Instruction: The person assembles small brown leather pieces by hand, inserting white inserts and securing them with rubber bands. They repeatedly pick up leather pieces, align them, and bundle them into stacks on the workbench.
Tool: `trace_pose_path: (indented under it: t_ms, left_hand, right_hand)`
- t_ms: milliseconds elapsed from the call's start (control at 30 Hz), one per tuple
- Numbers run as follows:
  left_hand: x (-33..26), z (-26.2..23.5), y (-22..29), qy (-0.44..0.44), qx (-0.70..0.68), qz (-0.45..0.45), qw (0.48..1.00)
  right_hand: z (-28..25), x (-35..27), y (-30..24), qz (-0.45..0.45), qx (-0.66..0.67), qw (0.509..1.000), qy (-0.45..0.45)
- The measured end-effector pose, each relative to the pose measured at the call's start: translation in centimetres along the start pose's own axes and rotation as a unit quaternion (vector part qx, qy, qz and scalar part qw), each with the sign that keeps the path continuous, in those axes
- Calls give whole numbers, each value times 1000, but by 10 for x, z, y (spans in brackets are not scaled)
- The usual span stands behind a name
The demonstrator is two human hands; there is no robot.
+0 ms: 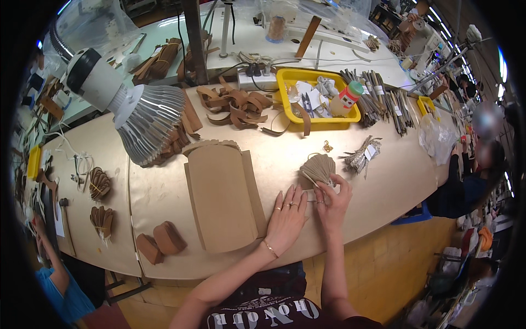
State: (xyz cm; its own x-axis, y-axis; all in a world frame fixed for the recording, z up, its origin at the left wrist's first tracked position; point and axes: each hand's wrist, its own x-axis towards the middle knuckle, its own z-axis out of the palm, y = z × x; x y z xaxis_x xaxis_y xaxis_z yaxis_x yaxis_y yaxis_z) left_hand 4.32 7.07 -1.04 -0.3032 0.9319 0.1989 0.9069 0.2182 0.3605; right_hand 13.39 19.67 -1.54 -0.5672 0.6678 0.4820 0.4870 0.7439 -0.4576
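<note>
- We sit at the near edge of a long tan table [383, 181], which runs from the left side to the far right corner.
- We see a big lamp [131, 104] with a ribbed silver shade hanging over the table's left half, near the far edge.
- A tall stack of tan leather panels [222, 194] lies at the middle of the table, reaching almost to the near edge, just left of our hands.
- A yellow tray [290, 82] sits at the far edge, holding scraps and a small bottle [346, 98] with a green cap.
- Loose brown leather strips [235, 104] lie heaped to the left of the tray, along the far edge.
- A row of dark bundled sticks [381, 101] lies to the right of the tray.
- Two rounded brown leather pieces [159, 241] rest by the near edge, left of the panel stack.
- Our left hand [286, 219] lies flat and spread, palm down on the table beside the panel stack, holding nothing that we can see.
- Our right hand [331, 200] pinches the lower end of a fanned bundle of tan pieces [318, 167], fingers closed on it.
- That bundle rests on the table right of centre, between the near edge and the tray.
- A small silvery tagged bundle [359, 156] lies just to its right.
</note>
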Motion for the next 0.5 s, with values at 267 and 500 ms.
trace_pose_path:
  t_ms: [267,500]
  left_hand:
    - [-24,2,-6,-7,14,46,999]
    - [-52,-6,-6,-44,-171,-27,984]
  right_hand:
    - [-27,8,-15,21,54,996,-61]
    - [-53,-6,-65,29,168,977,-128]
